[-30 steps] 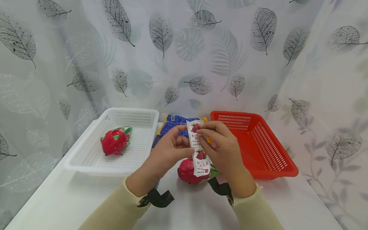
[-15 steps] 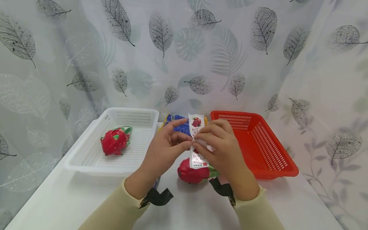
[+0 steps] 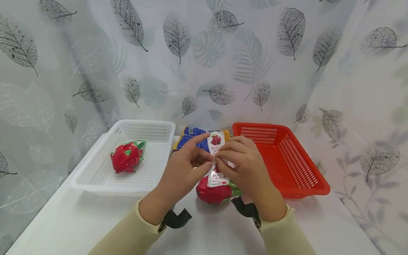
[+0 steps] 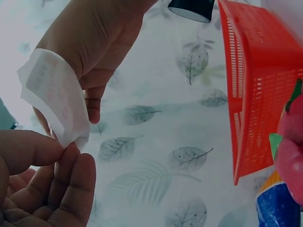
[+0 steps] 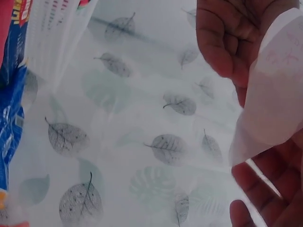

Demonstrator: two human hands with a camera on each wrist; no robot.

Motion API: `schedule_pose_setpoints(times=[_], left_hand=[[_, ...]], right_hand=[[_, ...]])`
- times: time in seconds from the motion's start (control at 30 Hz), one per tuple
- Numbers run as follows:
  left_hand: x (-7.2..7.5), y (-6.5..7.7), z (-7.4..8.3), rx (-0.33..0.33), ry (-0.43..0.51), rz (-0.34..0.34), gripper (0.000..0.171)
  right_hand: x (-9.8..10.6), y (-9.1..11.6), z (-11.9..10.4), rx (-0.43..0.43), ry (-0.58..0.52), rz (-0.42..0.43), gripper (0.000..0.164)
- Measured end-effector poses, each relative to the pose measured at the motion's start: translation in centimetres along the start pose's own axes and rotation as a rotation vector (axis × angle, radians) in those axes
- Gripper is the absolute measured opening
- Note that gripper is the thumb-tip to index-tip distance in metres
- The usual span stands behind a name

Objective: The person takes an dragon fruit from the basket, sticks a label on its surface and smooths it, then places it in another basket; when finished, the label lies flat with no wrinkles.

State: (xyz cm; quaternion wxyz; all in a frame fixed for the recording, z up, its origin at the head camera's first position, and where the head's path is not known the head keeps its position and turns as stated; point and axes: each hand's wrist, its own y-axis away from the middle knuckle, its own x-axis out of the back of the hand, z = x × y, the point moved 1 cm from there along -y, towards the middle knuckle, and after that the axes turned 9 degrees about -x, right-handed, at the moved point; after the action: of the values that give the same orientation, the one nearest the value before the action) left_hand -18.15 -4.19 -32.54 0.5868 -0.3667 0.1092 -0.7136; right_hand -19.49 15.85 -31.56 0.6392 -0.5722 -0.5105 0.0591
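Observation:
A white paper strip of labels (image 3: 216, 141), printed with dragon fruit pictures and red lettering, is held up in front of me. My left hand (image 3: 180, 173) pinches its left edge near the middle between thumb and a fingertip, index finger raised. From the right, my right hand (image 3: 245, 164) pinches the strip at the same place, its fingers covering part of the print. In the left wrist view the strip (image 4: 59, 94) bends, its pale back showing. Just behind its lower end, a red dragon fruit (image 3: 210, 191) lies on the table, partly hidden.
A white basket (image 3: 92, 177) at left holds another dragon fruit (image 3: 126, 157). A red basket (image 3: 306, 170) stands at right. Between them, behind the hands, lies a blue and yellow package (image 3: 191, 132). A leaf-patterned curtain (image 3: 204, 71) hangs behind the white table (image 3: 210, 233).
The left thumb and fingers have come to the strip's middle edge, meeting the right fingertips there. The strip rose, then dropped slightly and stands straighter. Baskets and fruit have stayed put.

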Motion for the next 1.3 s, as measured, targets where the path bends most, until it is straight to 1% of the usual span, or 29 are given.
schedule_pose_setpoints(times=[0.17,0.3,0.6,0.77,1.03,1.1,1.2,1.3], left_hand=[[-0.08,0.04,0.07,0.033,0.029,0.008,0.073],[-0.2,0.1,0.04,0.05,0.035,0.008,0.074],[-0.27,0.13,0.29,0.056,0.005,0.016,0.071],[-0.25,0.08,0.43,0.06,-0.005,0.011,0.069],[-0.07,0.0,0.41,0.047,-0.01,0.013,0.065],[-0.04,-0.02,0.42,0.045,-0.01,0.015,0.064],[-0.06,0.01,0.44,0.043,-0.006,0.015,0.064],[-0.08,0.13,0.51,0.024,-0.037,0.002,0.064]], right_hand=[[-0.15,0.02,0.24,0.035,0.013,-0.014,0.026],[-0.44,-0.06,0.17,0.063,0.036,-0.011,0.023],[-0.49,0.14,0.1,0.041,-0.005,-0.025,0.016],[-0.48,0.14,0.3,0.009,-0.028,-0.032,0.013],[-0.33,0.18,0.49,-0.1,-0.057,-0.043,0.014],[-0.27,0.21,0.51,-0.093,-0.078,-0.052,0.015],[-0.27,0.21,0.53,-0.049,-0.087,-0.06,0.017],[-0.27,0.14,0.45,-0.003,-0.054,-0.068,0.018]])
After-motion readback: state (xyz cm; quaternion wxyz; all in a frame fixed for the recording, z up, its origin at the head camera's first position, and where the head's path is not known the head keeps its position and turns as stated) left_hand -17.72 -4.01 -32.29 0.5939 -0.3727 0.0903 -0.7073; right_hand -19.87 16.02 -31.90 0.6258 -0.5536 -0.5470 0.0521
